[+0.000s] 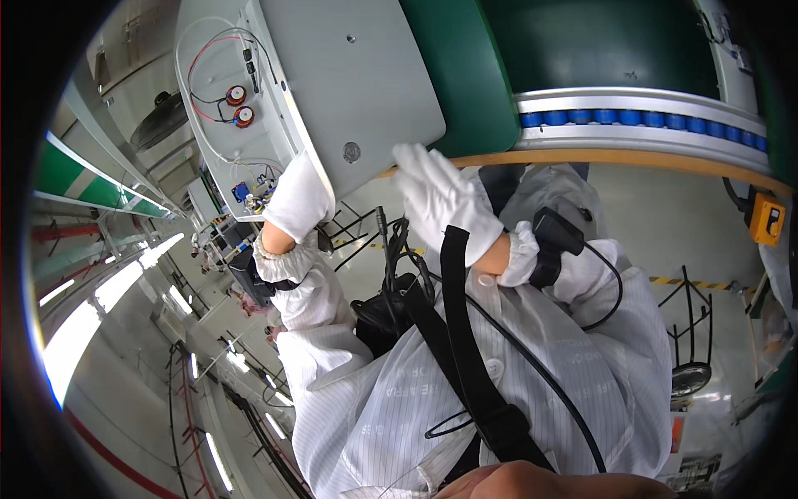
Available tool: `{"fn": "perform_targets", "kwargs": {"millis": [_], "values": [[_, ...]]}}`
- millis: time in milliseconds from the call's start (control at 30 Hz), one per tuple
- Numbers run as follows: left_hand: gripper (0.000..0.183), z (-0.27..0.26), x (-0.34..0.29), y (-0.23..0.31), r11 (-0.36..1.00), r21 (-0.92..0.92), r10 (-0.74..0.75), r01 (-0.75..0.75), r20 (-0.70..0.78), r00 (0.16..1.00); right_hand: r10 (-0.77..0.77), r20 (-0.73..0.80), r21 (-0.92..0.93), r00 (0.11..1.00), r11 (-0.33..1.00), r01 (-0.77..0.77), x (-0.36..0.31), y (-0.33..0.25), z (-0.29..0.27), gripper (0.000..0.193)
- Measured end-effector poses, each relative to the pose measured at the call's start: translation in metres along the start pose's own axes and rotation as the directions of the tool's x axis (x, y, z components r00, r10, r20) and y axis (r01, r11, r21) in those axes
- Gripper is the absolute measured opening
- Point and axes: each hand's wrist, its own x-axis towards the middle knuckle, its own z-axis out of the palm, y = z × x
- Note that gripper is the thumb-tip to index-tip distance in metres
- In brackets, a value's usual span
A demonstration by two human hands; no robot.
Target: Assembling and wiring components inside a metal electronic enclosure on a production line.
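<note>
A flat grey panel [357, 79] with rounded corners and a round metal disc near its lower end lies over a green work surface [474, 83]. Along its left side is an open white housing [184, 58], with wires and two red-and-black ring-shaped parts [239, 106] inside. My left hand [301, 198], in a white glove, is at the panel's lower left edge, beside the housing; its fingers are hidden there. My right hand [440, 200], also gloved, is just below the panel's lower right corner. Its fingers are stretched out and hold nothing.
A rail with blue rollers [640, 118] runs along the bench at the right, above a wooden edge [632, 160]. An orange control box [765, 219] hangs at the far right. Black straps and cables [457, 333] cross my chest. A stool [692, 374] stands on the floor.
</note>
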Motion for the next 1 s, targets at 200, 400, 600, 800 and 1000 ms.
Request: {"fn": "perform_targets", "kwargs": {"millis": [200,400,600,800,1000], "values": [[0.028,0.003,0.002,-0.021,0.965,-0.260,0.020,-0.018,0.004,1.000,0.053,0.155,0.114,0.986,0.991,-0.072,0.004,-0.022,0.001,0.018],[0.026,-0.007,0.010,-0.005,0.977,-0.080,0.194,-0.200,-0.077,0.978,0.044,0.109,-0.136,0.993,0.990,-0.029,0.006,-0.028,0.006,0.029],[0.022,-0.012,0.013,-0.016,0.982,0.097,0.164,-0.164,0.011,0.986,0.328,0.261,0.916,0.908,0.211,-0.340,0.000,-0.022,0.038,0.036],[0.022,-0.008,0.021,-0.033,0.982,0.035,0.183,-0.184,0.033,0.983,0.100,-0.245,-0.036,0.964,0.993,-0.112,-0.003,-0.019,0.036,0.023],[0.025,-0.005,0.021,-0.032,0.984,-0.050,0.172,-0.171,0.017,0.985,0.019,-0.181,-0.075,0.983,0.997,-0.033,-0.006,-0.029,0.032,0.013]]}}
